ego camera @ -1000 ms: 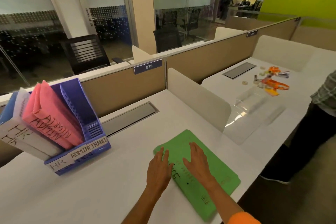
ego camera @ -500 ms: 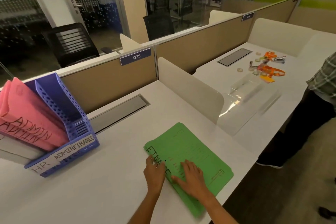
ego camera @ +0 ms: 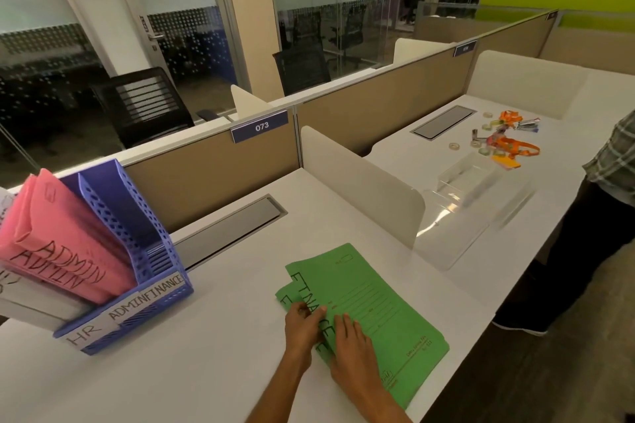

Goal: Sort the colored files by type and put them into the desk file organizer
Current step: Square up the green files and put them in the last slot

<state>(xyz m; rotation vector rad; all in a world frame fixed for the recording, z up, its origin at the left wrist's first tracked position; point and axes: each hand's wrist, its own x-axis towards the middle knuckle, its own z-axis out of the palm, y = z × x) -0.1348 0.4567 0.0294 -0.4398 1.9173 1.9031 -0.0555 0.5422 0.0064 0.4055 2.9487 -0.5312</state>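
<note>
Standing well off to the upper left of the hands, the blue organizer (ego camera: 144, 251) tilted its 3 slots toward the person, with strips reading HR, ADMIN and FINANCE so that each type had its own place. The pink files (ego camera: 62, 251) marked ADMIN leaned in the middle slot. The FINANCE slot, the one nearest the hands, held nothing that showed, and I judged it the slot meant for the green ones.

2 green files (ego camera: 378, 302) lay stacked flat directly under the hands, the upper one slid slightly off the lower. The hands sat close together at the lettered edge. The right hand (ego camera: 354, 343) lay flat with straight fingers on the upper cover, probably to steady the stack. The left hand (ego camera: 302, 326) curled its fingers at that edge, apparently pinching it to square or lift the pair.

The white desk (ego camera: 206, 371) spread out around both hands. Glass office walls (ego camera: 171, 27) and black chairs stood far beyond them. A white divider (ego camera: 360, 189) rose past the right hand, with a clear tray (ego camera: 474, 203) and orange lanyards (ego camera: 515, 144) farther right.
</note>
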